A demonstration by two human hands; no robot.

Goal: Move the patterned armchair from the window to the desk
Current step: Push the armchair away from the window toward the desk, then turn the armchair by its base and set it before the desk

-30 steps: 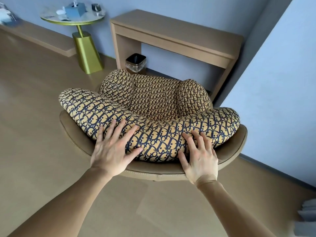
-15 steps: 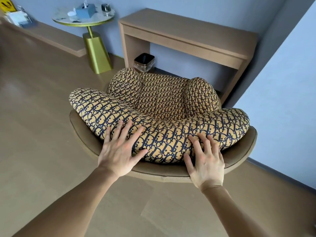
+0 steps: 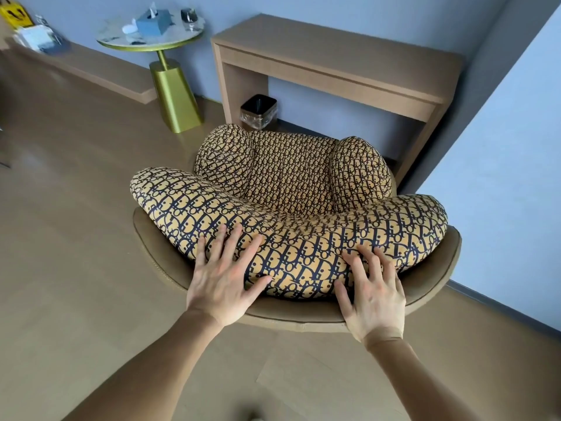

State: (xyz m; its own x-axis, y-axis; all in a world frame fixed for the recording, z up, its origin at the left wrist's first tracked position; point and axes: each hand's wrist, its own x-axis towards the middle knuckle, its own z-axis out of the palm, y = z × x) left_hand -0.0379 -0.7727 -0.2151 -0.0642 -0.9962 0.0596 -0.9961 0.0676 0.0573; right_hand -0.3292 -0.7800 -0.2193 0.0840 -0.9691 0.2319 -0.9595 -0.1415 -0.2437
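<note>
The patterned armchair (image 3: 291, 177), yellow with a dark print and a tan shell, stands on the floor with its seat facing the wooden desk (image 3: 334, 53). Its front edge is close to the desk's opening. I am behind its backrest. My left hand (image 3: 223, 279) lies flat on the left part of the padded back, fingers spread. My right hand (image 3: 372, 294) lies flat on the right part, its heel over the tan rim. Neither hand wraps around anything.
A small black bin (image 3: 258, 112) sits under the desk's left side, just beyond the chair. A gold side table (image 3: 151, 44) with a tissue box stands left of the desk. A low wooden ledge (image 3: 100, 71) runs along the wall. A blue wall (image 3: 501, 177) is close on the right.
The armchair has slid a little closer to the desk with both hands pressed on its back. The hands keep the same places on the padding.
</note>
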